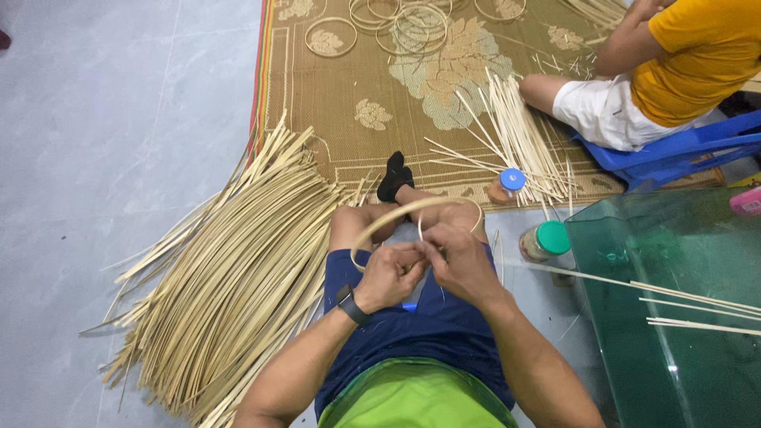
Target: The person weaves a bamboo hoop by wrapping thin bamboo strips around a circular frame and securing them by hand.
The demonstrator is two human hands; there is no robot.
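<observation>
Grey floor tiles point(103, 119) and a woven patterned mat point(412, 87) form the ground on which the work is done. At the centre, a thin bamboo hoop point(412, 208) is pinched where its ends meet: the left hand point(390, 275) is closed on the strip from one side, and the right hand point(460, 261) is closed on it from the other, fingertips touching just above the lap. The loop arcs away from the grip over the bent knees. On the left wrist a dark watch point(351, 303) is worn.

Left of the grip, a large fanned heap of long bamboo strips point(230, 293) is spread over the floor. Right of the grip, a jar with a green lid point(545, 241) stands upright on the floor; its contents cannot be made out. Beyond it, a smaller jar with a blue lid point(510, 184) stands at the mat's edge, contents likewise unclear. Further right, a green glass table point(674, 317) carries a few thin sticks point(697, 305).

Beyond the grip, a bundle of short splints point(519, 135) lies beside a seated person in a yellow shirt point(697, 55), and finished hoops point(396, 24) are gathered at the far edge of the mat.
</observation>
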